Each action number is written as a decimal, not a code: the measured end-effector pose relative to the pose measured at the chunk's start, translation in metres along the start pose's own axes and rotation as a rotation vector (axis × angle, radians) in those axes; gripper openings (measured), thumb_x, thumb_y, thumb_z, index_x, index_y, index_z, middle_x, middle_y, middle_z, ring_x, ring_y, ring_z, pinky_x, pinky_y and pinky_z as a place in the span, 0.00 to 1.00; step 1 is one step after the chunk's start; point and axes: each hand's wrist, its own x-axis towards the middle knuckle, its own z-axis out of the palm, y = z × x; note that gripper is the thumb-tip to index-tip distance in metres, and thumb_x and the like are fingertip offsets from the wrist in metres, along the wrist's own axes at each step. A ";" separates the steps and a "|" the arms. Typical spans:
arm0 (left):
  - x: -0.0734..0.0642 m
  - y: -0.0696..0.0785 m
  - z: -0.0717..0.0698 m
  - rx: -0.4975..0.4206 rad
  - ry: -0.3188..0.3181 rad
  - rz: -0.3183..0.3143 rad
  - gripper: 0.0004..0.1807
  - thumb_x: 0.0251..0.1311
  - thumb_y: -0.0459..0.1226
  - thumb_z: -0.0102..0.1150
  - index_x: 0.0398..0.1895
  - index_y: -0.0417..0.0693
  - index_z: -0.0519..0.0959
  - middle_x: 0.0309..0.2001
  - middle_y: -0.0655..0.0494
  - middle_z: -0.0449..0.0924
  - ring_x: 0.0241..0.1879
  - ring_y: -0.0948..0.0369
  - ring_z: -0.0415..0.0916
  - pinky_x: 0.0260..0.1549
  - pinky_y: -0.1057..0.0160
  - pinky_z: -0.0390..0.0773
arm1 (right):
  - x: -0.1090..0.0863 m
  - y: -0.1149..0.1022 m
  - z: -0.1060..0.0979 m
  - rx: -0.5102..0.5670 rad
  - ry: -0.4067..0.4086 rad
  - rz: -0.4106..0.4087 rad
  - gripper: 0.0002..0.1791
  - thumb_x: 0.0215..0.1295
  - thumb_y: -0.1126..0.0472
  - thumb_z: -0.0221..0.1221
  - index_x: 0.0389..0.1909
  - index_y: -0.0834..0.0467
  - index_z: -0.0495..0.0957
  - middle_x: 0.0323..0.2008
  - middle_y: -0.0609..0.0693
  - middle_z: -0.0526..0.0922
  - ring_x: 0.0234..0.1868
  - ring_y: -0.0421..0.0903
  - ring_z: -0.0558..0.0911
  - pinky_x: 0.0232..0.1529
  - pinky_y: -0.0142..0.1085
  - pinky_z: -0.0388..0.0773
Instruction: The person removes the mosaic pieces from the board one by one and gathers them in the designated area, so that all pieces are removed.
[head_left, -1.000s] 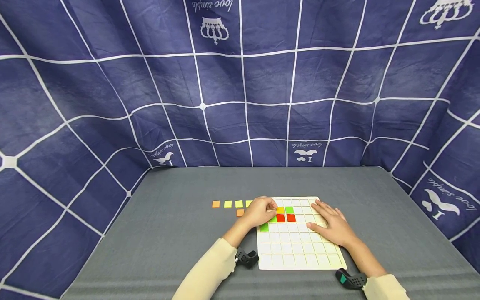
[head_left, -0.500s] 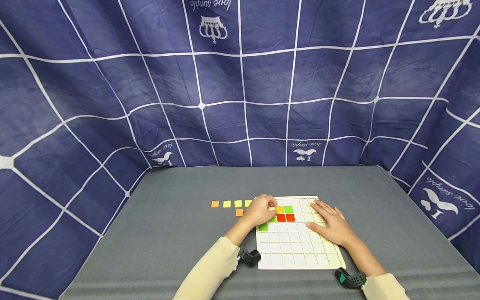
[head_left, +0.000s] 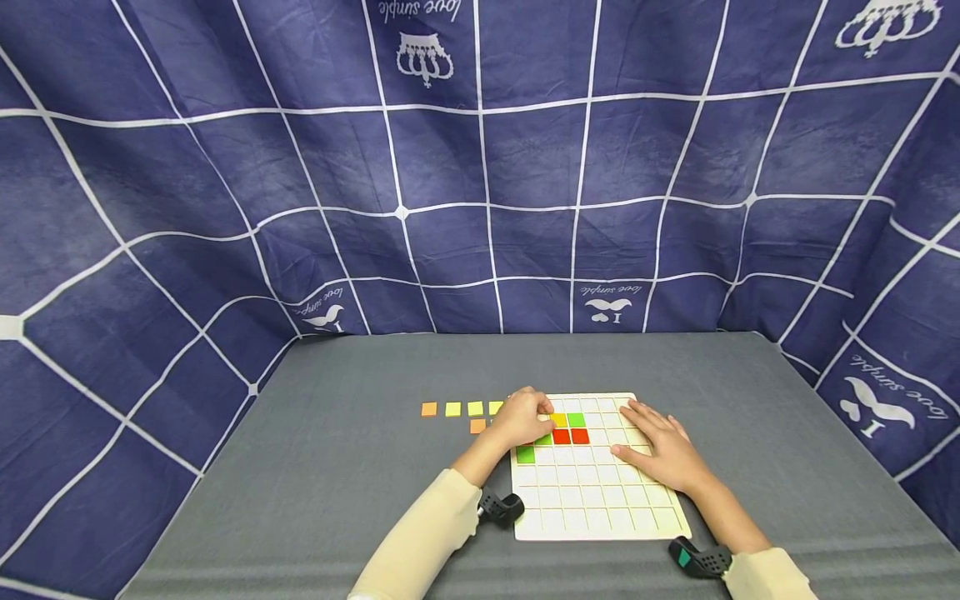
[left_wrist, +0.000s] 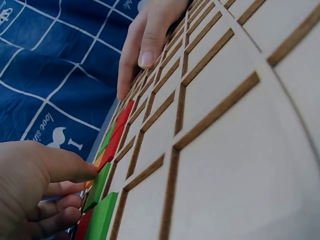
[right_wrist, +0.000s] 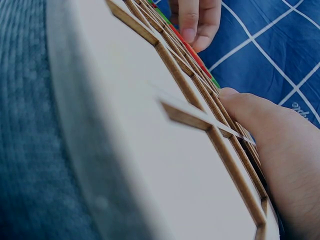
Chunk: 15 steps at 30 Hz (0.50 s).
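Note:
A pale wooden board (head_left: 600, 500) with a grid of square recesses lies on the table. My left hand (head_left: 519, 418) is bent over its far left part, thumb and fingertips pinching at the left edge of an orange-yellow tile (head_left: 558, 420). In the left wrist view the thumb touches that orange tile (left_wrist: 98, 160); the other fingers are curled. Around it sit a green tile (head_left: 575, 420), two red tiles, one a red tile (head_left: 580, 436), and a green tile (head_left: 526, 455) nearer me. My right hand (head_left: 663, 446) rests on the board's right edge, fingers spread. The left hand hides some recesses.
Left of the board lie loose tiles: an orange tile (head_left: 429, 409), several yellow ones including a yellow tile (head_left: 453, 409), and another orange tile (head_left: 477, 426). Part of this group is behind the left hand. A blue checked cloth (head_left: 525, 167) hangs behind the grey table (head_left: 337, 467).
The left forearm has shifted slightly to the right, while the left fingertips stay at the orange-yellow tile. The right hand stays on the board's edge.

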 end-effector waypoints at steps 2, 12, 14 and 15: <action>0.000 0.000 0.000 0.001 -0.001 -0.002 0.07 0.55 0.38 0.67 0.36 0.48 0.82 0.34 0.60 0.74 0.37 0.62 0.72 0.40 0.66 0.72 | 0.000 0.000 0.000 0.001 0.000 0.000 0.40 0.59 0.43 0.64 0.67 0.61 0.69 0.68 0.62 0.65 0.69 0.63 0.62 0.63 0.65 0.47; 0.002 -0.002 0.004 -0.021 0.058 0.051 0.09 0.53 0.34 0.68 0.34 0.49 0.77 0.29 0.64 0.75 0.29 0.67 0.71 0.34 0.69 0.70 | 0.001 0.000 0.000 -0.006 -0.002 0.008 0.40 0.59 0.42 0.63 0.67 0.61 0.68 0.69 0.62 0.65 0.69 0.64 0.62 0.63 0.65 0.46; 0.002 -0.002 0.006 -0.042 0.068 0.055 0.09 0.53 0.33 0.68 0.34 0.49 0.77 0.27 0.64 0.76 0.27 0.68 0.71 0.32 0.69 0.70 | 0.000 0.001 0.000 -0.006 0.001 0.005 0.40 0.59 0.42 0.63 0.67 0.61 0.68 0.69 0.62 0.65 0.68 0.64 0.62 0.63 0.65 0.46; 0.002 -0.002 0.006 -0.053 0.073 0.060 0.09 0.54 0.32 0.68 0.34 0.49 0.77 0.26 0.64 0.76 0.26 0.68 0.70 0.31 0.69 0.69 | 0.000 0.001 0.000 -0.006 0.002 0.004 0.40 0.59 0.42 0.63 0.67 0.61 0.68 0.68 0.62 0.65 0.68 0.64 0.62 0.63 0.65 0.46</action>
